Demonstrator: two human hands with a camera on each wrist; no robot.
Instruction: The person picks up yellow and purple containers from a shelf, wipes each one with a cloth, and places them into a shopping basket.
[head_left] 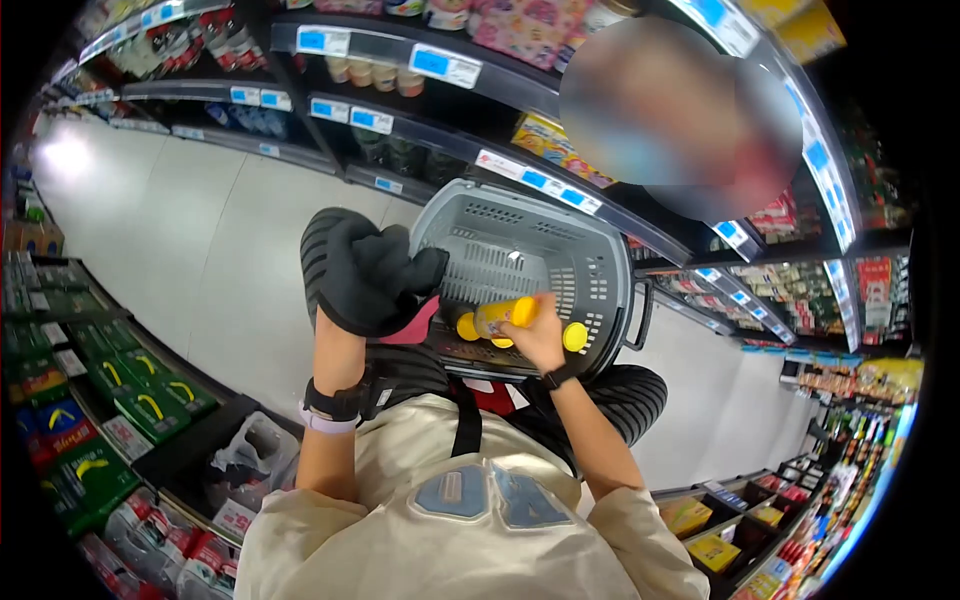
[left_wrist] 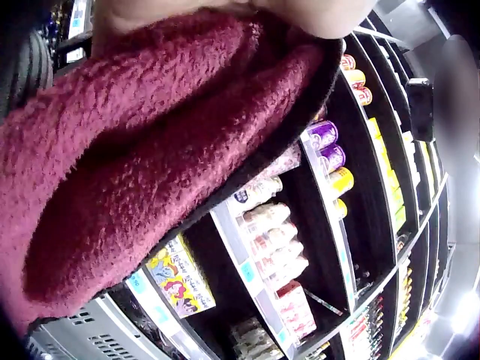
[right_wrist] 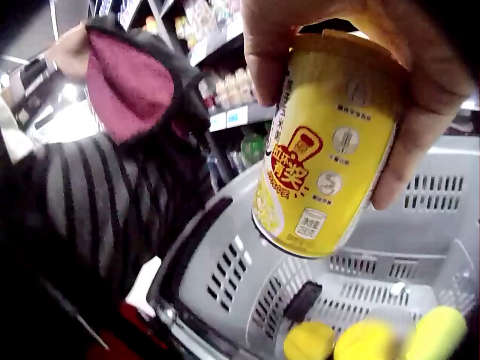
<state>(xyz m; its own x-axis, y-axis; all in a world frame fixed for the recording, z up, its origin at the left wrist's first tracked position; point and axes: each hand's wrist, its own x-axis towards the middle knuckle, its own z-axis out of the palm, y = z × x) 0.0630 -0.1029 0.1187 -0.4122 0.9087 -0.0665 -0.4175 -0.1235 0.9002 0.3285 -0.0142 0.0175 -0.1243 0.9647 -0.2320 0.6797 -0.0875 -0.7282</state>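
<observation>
My right hand grips a yellow drinks can over the grey shopping basket. In the right wrist view, fingers and thumb curl round the upper end of this can, which tilts slightly, its printed side facing the camera. Several yellow-topped cans show lower down in the basket. A black glove-like covering with plush pink lining hides my left hand beside the basket's left rim. Its loose opening shows pink in the right wrist view. Whether the left fingers are curled, I cannot tell.
Store shelving with price tags rises just beyond the basket. My striped knees flank the basket's near side. Green drink packs and a clear plastic bag are at my left. Pale floor runs along the aisle.
</observation>
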